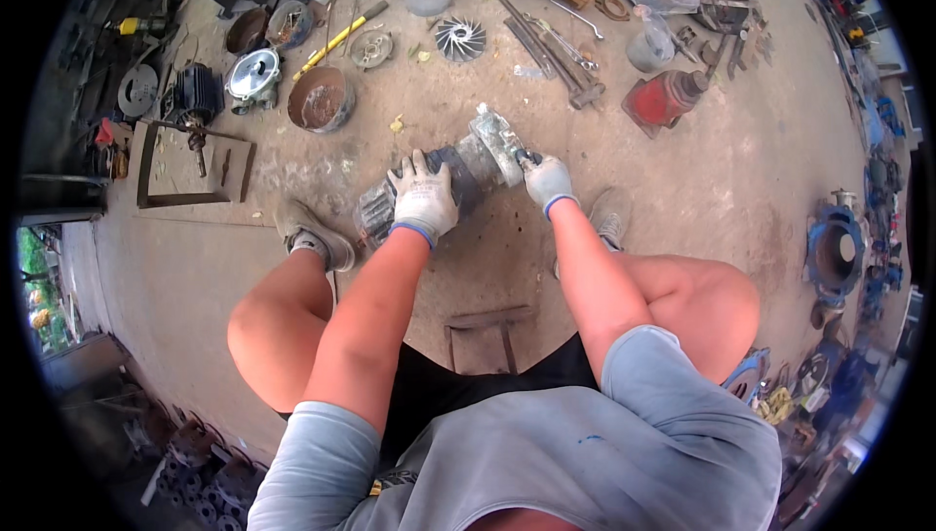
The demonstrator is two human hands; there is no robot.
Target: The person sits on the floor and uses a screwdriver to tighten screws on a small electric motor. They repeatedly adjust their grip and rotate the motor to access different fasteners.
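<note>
An electric motor [375, 209] with a finned grey body lies on its side on the floor between my feet. A pale metal end piece [497, 144] sits at its right end. My gloved left hand [424, 192] lies over the top of the motor, its fingers spread on the dark middle part. My gloved right hand [548, 183] is closed beside the end piece. A small dark thing [527, 157] shows at its fingers, too little of it to tell its kind. The palm side of both hands is hidden.
Ahead lie a finned impeller [460, 39], a rusty bowl [320, 100], a hammer [583, 94] and wrenches [575, 16]. A red bottle jack [665, 100] stands to the right. A metal frame [195, 201] is at the left, and a low stool [487, 318] between my legs.
</note>
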